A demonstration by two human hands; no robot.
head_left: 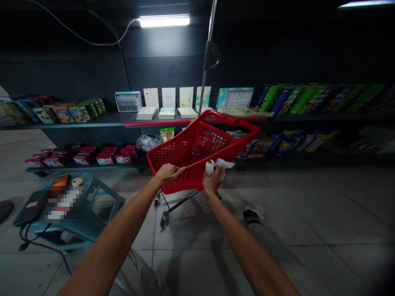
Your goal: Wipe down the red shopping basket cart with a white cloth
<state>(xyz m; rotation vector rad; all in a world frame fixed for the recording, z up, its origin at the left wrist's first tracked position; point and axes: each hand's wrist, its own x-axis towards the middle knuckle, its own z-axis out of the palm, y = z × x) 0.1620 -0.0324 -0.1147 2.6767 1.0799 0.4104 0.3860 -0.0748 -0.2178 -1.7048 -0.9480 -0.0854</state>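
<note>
A red plastic shopping cart [173, 154] on metal legs with casters stands in front of me, its handle toward the upper right. My left hand [169, 173] grips the cart's near rim, with the fingers closed over the edge. To the right of it, my right hand [212, 177] is closed around a crumpled white tissue [224, 164] and presses it against the cart's near side. Some fingertips of the right hand are hidden by the tissue. The basket's inside shows its red mesh wall.
A blue-green stool [77, 222] at the left bears a phone [60, 182], a dark device [32, 207] with cables, and a blurred patch. Behind the cart, a shelf [114, 119] carries books and boxed goods; red packs [84, 155] fill the lower shelf. A metal pole [210, 33] rises behind.
</note>
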